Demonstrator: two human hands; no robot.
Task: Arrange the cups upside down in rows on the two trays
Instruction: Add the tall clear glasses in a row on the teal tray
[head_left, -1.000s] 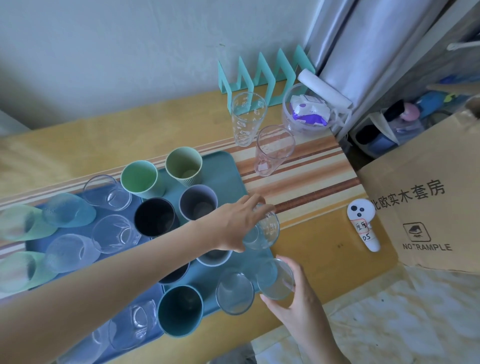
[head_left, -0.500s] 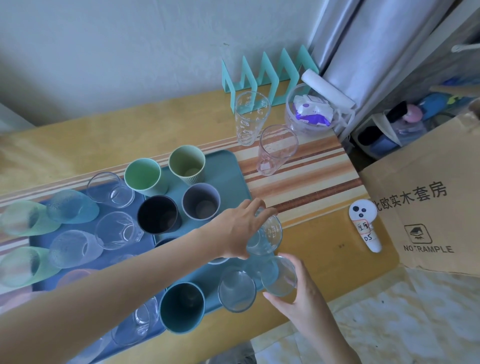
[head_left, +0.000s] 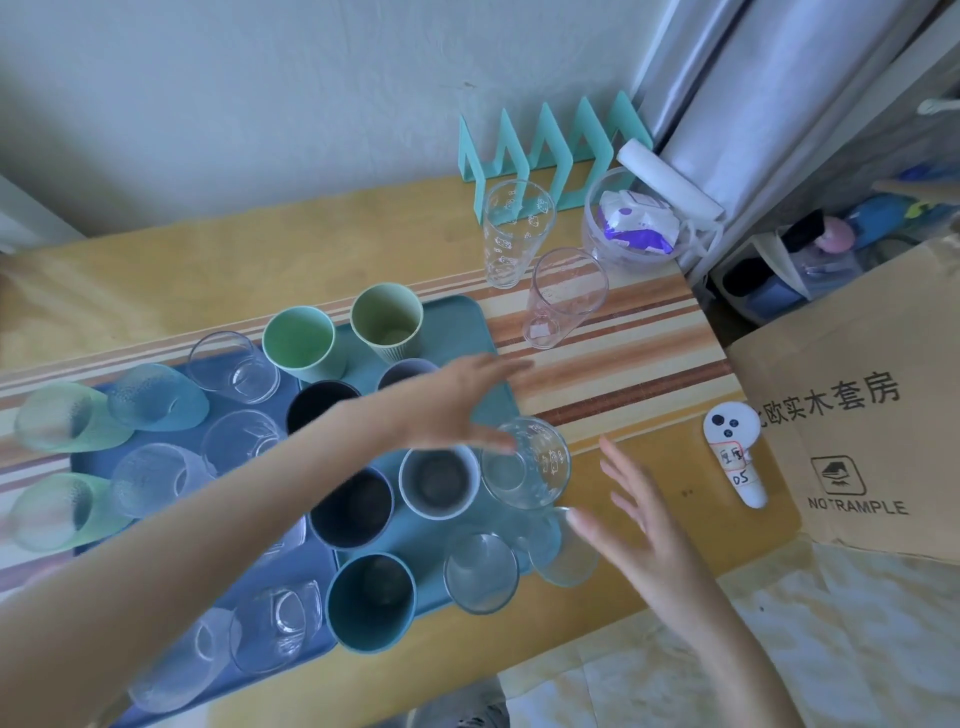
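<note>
At the teal tray's (head_left: 483, 332) right edge, both hands — left (head_left: 457, 405), right (head_left: 639, 514) — now open & empty; clear glasses (head_left: 524, 462) just released, more to place.

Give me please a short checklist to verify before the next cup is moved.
1. Left hand free: ok. It is open above the teal tray and holds nothing.
2. Right hand free: ok. The fingers are spread and hold nothing.
3. All cups on the trays: not ok. The printed tall glass and the plain tall glass stand on the striped runner, off the trays.
4. Room on the teal tray: ok. Its far right corner is bare.
5. Corner glass fully on the tray: cannot tell. It sits at the near right edge.
</note>
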